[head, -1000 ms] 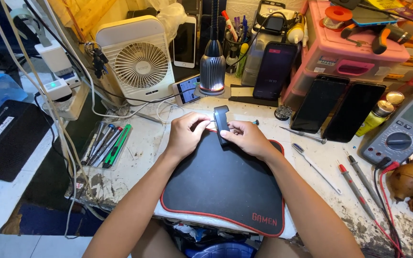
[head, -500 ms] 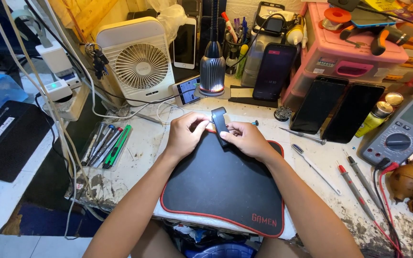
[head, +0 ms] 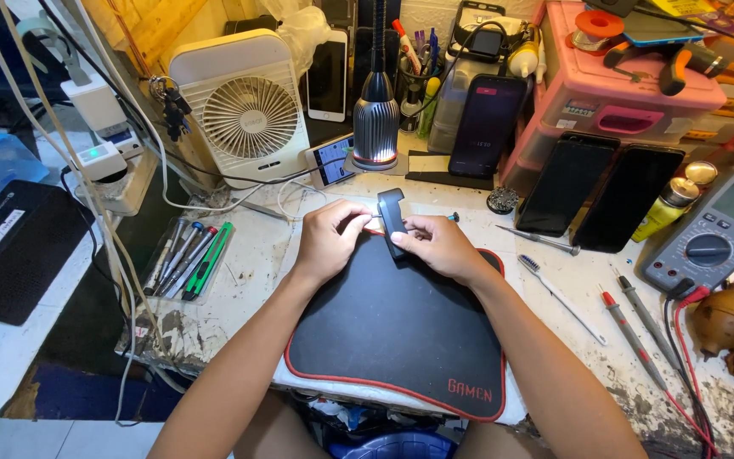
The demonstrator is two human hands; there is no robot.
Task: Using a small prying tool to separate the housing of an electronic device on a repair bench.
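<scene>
A: Black small device, where is it?
B: Upright over the far edge of the black mat, pinched between both hands. Left hand has thumb and forefinger closed on its left side. Right hand has its fingers curled round the lower right edge, gripping it.

A: What changed in the last second?
B: Hardly anything. Same spot, same two grips. The device sits a touch lower and leans slightly more toward the right hand. The left fingertips seem pressed closer to its side; I can't tell if they hold a tiny part there.

A: Meaning for the work in hand?
B: My read is fine fiddling at the device's edge, still in progress. Nothing has been put down or picked up.

A: Counts, quick.
B: One fan and one lamp. Five phones:
- two dark ones leaning on the pink drawers
- one upright phone beside the lamp
- one white phone behind the fan
- one lit phone lying flat

A: Tools?
B: One multimeter with two probes, one toothbrush, one pair of tweezers, and one yellow bottle. The tray of screwdrivers holds about four; they overlap, so the count isn't certain.
</scene>
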